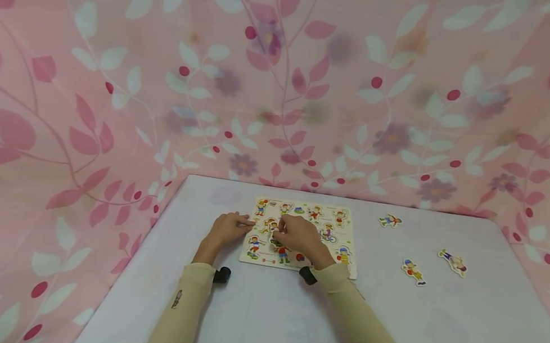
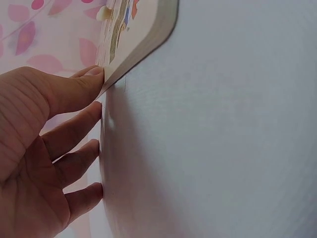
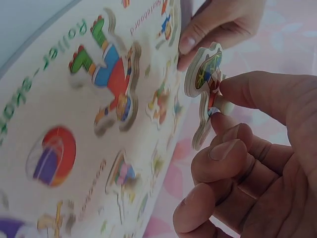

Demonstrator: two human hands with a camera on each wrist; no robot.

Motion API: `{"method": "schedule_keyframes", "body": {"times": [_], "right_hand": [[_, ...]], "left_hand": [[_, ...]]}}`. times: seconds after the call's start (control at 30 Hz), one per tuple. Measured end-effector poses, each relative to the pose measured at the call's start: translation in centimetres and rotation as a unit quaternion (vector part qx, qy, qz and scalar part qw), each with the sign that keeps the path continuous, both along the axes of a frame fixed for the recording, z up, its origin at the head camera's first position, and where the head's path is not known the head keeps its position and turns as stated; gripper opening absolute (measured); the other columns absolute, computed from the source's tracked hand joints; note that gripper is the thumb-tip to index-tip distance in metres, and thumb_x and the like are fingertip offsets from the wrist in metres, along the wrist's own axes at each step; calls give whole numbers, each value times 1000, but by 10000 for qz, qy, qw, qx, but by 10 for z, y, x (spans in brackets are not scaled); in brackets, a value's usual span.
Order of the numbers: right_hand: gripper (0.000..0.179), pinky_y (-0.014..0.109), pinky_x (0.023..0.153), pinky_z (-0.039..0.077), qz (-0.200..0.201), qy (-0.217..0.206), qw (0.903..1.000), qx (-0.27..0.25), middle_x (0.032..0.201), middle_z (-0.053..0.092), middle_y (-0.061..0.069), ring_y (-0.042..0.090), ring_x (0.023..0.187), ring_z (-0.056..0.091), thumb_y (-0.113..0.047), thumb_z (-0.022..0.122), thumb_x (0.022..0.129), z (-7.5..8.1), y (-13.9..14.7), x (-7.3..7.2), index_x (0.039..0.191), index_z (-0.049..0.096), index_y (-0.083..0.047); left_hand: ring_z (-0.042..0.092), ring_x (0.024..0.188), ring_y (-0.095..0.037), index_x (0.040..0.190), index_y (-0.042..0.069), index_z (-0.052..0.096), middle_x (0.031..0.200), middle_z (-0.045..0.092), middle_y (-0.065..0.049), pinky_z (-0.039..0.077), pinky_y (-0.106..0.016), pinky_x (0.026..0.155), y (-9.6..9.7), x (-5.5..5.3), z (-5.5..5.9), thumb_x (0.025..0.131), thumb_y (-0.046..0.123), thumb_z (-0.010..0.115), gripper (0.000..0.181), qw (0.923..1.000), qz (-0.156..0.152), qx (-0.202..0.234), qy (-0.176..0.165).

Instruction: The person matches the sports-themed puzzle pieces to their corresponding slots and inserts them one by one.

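Note:
A wooden puzzle board [image 1: 352, 259] with printed children playing sports lies on the white table. My left hand [image 1: 230, 229] is at its left edge; in the left wrist view the thumb [image 2: 81, 91] touches the board's side and the other fingers spread with their tips on the table. Above the board, my right hand [image 1: 300, 234] pinches a puzzle piece [image 3: 208, 74] between thumb and fingers. The piece is tilted on edge, with a green and blue part at one end. Near it, a roller-skater piece [image 3: 111, 69] lies on the board.
Three loose puzzle pieces lie on the table right of the board: one far back [image 1: 390, 221], one nearer [image 1: 413, 271], and one farthest right [image 1: 453, 262]. A pink floral curtain [image 1: 285, 82] hangs behind and beside the white table [image 1: 258, 322].

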State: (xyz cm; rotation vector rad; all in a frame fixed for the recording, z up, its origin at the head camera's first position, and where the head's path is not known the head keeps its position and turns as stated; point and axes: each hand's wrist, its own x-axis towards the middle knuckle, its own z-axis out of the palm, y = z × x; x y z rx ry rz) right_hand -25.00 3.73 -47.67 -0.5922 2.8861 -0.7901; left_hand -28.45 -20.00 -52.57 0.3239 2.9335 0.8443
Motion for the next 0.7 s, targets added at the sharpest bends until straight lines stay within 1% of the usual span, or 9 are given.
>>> {"method": "schedule_keyframes", "body": {"times": [0.17,0.3,0.4,0.6,0.7], "right_hand": [[17,26,45,35,173,-13,9998,-22,64,56,-5,10,51,48,-29,67,90,-3,-15,-1,82,58,-17],[15,25,46,38,276,-109,9996,-10,68,57,-7,8,51,51,-28,66,90,-7,-25,-2,83,58,-17],[15,25,46,38,271,-188,9994,59,69,56,-7,8,53,50,-27,66,90,-9,-31,-3,82,57,-17],[18,26,47,37,250,27,9995,207,67,55,-7,10,55,47,-28,68,89,-17,-42,-5,78,57,-18],[19,26,48,38,257,-42,9990,351,69,54,-7,9,56,48,-29,67,89,-21,-47,-5,77,56,-19]], "left_hand": [[42,136,-36,110,21,78,132,62,-4,30,-51,112,1,0,1,92,24,70,20,10000,-33,-39,51],[44,135,-36,110,21,78,132,62,-4,32,-52,111,1,1,1,92,25,71,20,9999,-73,-104,89],[45,134,-36,110,21,78,132,62,-4,33,-52,110,1,2,1,92,25,71,20,9998,-91,-107,106],[47,132,-36,110,20,78,130,63,-4,36,-51,108,0,1,1,91,25,71,20,9994,-167,-101,290],[48,132,-35,110,20,78,129,64,-3,37,-50,108,1,0,1,91,25,71,21,9992,-175,-152,321]]}}
